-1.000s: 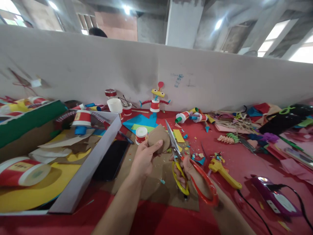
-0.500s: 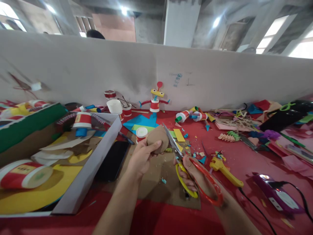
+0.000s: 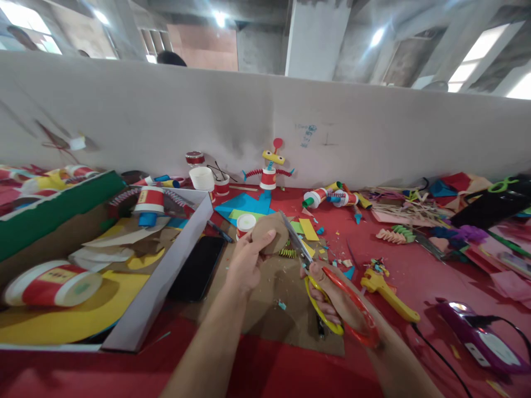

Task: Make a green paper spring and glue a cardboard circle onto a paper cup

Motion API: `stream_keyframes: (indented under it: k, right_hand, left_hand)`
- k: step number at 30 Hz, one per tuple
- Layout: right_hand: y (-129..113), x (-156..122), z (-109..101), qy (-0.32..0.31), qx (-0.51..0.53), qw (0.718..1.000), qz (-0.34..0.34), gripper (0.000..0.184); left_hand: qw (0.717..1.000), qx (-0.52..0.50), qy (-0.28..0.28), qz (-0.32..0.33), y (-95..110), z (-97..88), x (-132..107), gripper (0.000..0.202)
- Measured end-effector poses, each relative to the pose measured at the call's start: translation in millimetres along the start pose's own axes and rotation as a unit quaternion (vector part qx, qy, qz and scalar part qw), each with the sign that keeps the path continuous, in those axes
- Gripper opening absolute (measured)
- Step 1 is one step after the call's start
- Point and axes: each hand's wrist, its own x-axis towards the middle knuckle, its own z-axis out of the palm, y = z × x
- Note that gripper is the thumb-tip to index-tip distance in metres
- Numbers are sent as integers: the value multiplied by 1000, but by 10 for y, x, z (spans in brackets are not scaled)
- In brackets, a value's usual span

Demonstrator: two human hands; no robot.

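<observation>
My left hand pinches a rounded piece of brown cardboard, thumb on top. In my right hand is a pair of scissors with one red and one yellow handle; its blades lie along the cardboard's right edge. Below both hands is a flat brown cardboard sheet with small paper scraps on it. A small paper cup with a red band stands just left of the held piece, and a coiled yellow-black strip lies beneath it.
A box with paper-cup figures and paper stands at left, beside a black phone. A cup robot figure stands by the white partition. A yellow glue gun and a purple power strip with cords lie right.
The cardboard piece now looks rounder at its upper edge, with the scissors still along its right side. The whole view has shifted slightly, so things appear further right.
</observation>
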Motion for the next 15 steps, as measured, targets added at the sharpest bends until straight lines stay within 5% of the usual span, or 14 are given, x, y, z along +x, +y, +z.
stream_keyframes:
  k: [5, 15]
  right_hand:
    - [68, 12, 2, -15, 0, 1000, -11, 48]
    - [-22, -54, -24, -15, -36, 993, -114, 36]
  left_hand:
    - [994, -68, 73, 45, -80, 147, -72, 42]
    - [998, 12, -69, -7, 14, 96, -133, 27]
